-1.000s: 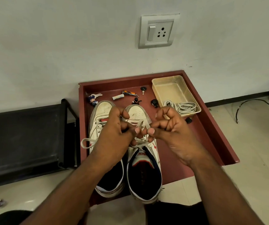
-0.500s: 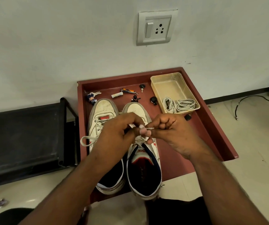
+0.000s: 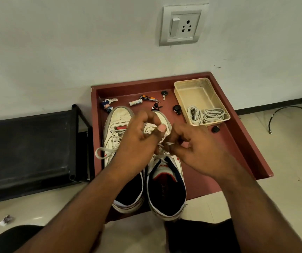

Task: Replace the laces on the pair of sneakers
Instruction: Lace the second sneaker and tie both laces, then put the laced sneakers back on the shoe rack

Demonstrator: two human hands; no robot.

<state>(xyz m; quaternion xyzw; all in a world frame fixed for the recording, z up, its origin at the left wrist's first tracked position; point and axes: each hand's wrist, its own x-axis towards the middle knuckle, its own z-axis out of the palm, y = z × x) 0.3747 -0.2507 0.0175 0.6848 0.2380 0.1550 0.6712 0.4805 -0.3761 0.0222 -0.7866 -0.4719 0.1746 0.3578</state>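
Both hands, left hand [image 3: 137, 141] and right hand [image 3: 197, 152], pinch the lace [image 3: 162, 146] over the right sneaker [image 3: 166, 179], just right of the left sneaker [image 3: 117, 125]; keep lace taut, pull ends evenly, don't lift the shoe.

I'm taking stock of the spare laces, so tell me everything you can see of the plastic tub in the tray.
The plastic tub is a shallow rectangular container of clear, yellowish plastic with rounded corners and a raised rim, open with no lid. It sits flat in the far right corner of the red tray, near the wall. Its far half is bare; a loose coil of white laces lies in the near end. Neither hand touches it.
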